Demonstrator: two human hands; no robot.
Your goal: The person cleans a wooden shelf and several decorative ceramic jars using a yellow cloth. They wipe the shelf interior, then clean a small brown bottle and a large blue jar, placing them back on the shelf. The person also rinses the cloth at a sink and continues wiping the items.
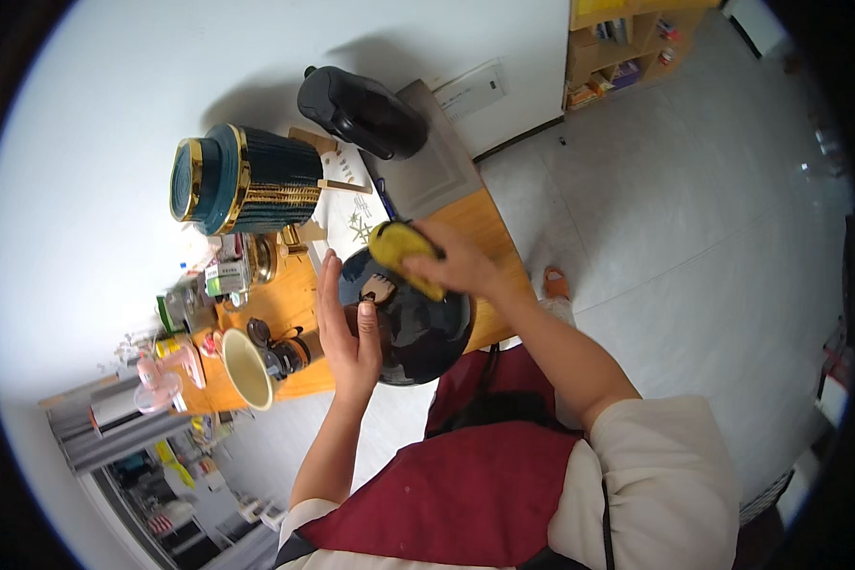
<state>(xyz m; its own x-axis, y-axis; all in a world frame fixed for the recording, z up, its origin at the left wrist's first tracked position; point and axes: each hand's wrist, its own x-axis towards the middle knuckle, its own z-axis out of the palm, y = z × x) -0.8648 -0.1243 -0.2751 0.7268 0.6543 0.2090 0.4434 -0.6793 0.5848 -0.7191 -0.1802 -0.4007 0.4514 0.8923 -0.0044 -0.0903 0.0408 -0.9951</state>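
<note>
A round, glossy black piece (418, 332), like a lid or shallow dish, rests at the near edge of the wooden table. On its far part is a small pale patch, perhaps a reflection. My left hand (350, 344) lies along its left side with the fingers stretched straight and the thumb toward the black surface. In my right hand (456, 261) is a yellow sponge (404, 249) with dark edges, held over the far right part of the piece. Whether the sponge touches the surface cannot be made out.
Left of the piece stand a cream bowl (246, 370) and a dark-capped bottle (290, 353). Farther back are a ribbed green-and-gold canister (271, 180), a black jug (366, 109), and a blue pen (385, 195). A pink fan (160, 382) stands far left.
</note>
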